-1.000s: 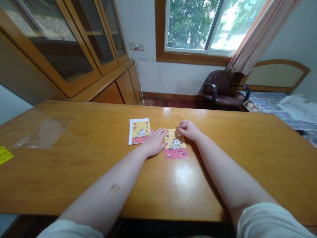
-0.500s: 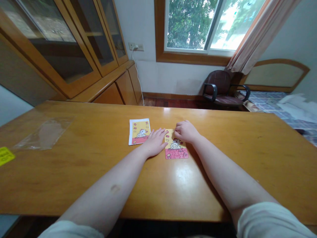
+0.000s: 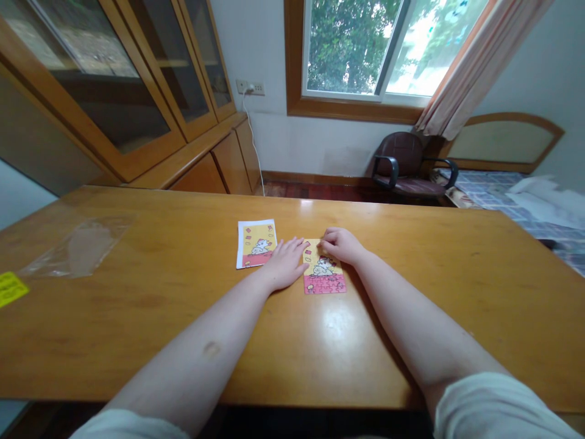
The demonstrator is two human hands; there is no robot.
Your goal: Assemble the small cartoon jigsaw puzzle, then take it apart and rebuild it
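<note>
A small jigsaw puzzle (image 3: 325, 284), yellow above and pink below with a white cartoon animal, lies flat on the wooden table. My left hand (image 3: 286, 265) rests spread at its left edge, the fingertips touching the puzzle's upper left side. Over the puzzle's upper right part, my right hand (image 3: 342, 245) is closed with its fingers bent and pressed together. Whatever those fingers may hold is hidden. Partly under or behind my left hand lies a white-bordered picture card (image 3: 256, 242) with the same design.
A clear plastic bag (image 3: 85, 249) lies on the left of the table (image 3: 183, 341), and a yellow label (image 3: 11, 289) is at its far left. Beyond the table stand a glass-door cabinet (image 3: 196, 131), an office chair (image 3: 404, 161) and a bed (image 3: 489, 189).
My right hand has shifted slightly left and down over the puzzle's upper part, its fingers still bent. My left hand stays in place at the puzzle's edge.
</note>
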